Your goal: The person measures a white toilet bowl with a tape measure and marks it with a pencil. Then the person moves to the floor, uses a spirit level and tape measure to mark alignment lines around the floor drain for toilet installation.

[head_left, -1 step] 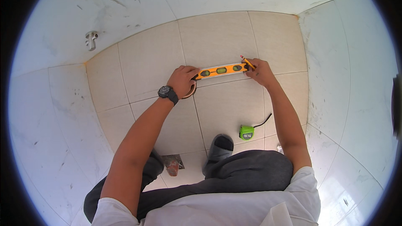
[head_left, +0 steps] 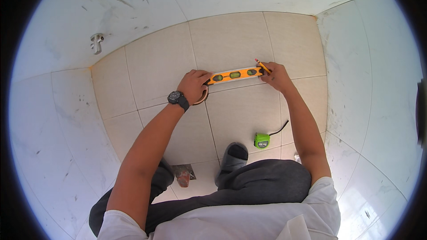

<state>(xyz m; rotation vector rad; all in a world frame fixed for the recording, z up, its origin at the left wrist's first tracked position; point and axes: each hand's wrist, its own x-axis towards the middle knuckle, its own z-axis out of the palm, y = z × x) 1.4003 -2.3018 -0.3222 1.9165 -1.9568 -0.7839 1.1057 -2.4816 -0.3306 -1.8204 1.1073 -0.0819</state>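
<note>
Left hand [head_left: 194, 86], spirit level [head_left: 242, 74] (yellow) touching it, extending rightward

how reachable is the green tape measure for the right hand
Likely yes: only floor tiles show between the right hand and the green tape measure, though that hand holds a pencil at one end of the level.

Beige tiled floor [head_left: 240, 111] — green tape measure [head_left: 261, 139], grey sandal [head_left: 232, 164]
</note>
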